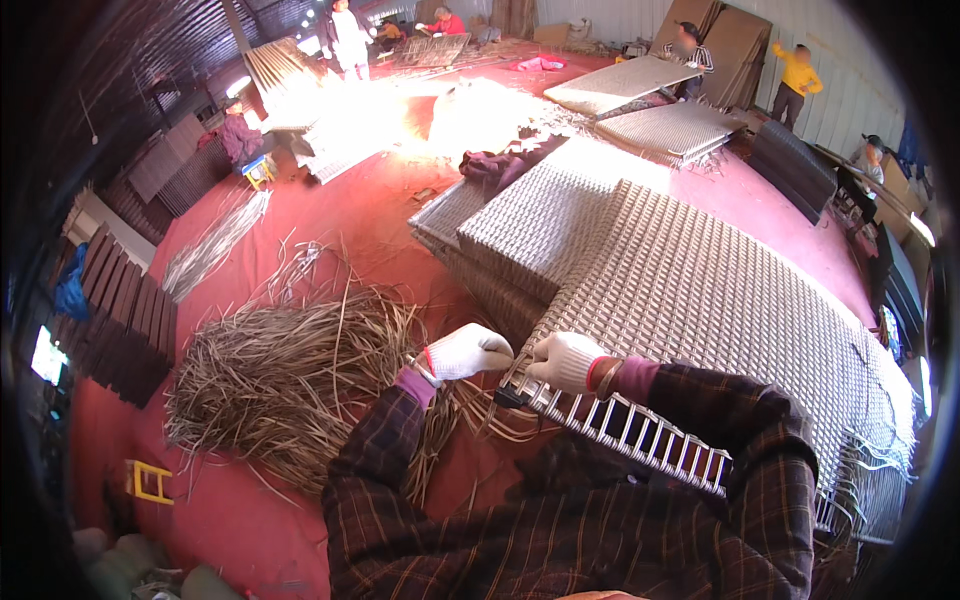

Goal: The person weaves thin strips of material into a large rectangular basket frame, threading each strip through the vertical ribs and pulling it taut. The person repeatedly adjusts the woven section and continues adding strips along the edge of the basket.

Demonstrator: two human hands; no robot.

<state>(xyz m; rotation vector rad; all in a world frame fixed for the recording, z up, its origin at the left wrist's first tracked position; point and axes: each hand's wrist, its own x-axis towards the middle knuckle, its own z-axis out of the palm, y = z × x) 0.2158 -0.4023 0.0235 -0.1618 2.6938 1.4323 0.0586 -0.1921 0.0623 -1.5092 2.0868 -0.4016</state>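
A large grey-brown woven panel (690, 270) lies before me and slopes away to the right, with an open ladder-like edge (640, 437) on its near side. Both hands wear white gloves with red cuffs and meet near the panel's near left corner. My left hand (468, 352) is just off that corner, its fingertips pinched together; whatever is between them is too small to tell. Over the corner, my right hand (566, 362) has its fingers curled down at the weave, and what they grip is hidden. A dark block-like piece (512, 396) sits below the fingers at the corner.
Beneath and behind the panel are more stacked woven panels (540, 215). A big heap of loose flat strands (290, 370) covers the red floor at left. Dark slatted stacks (120, 320) and a yellow frame (150, 482) stand farther left. Several people work in the background.
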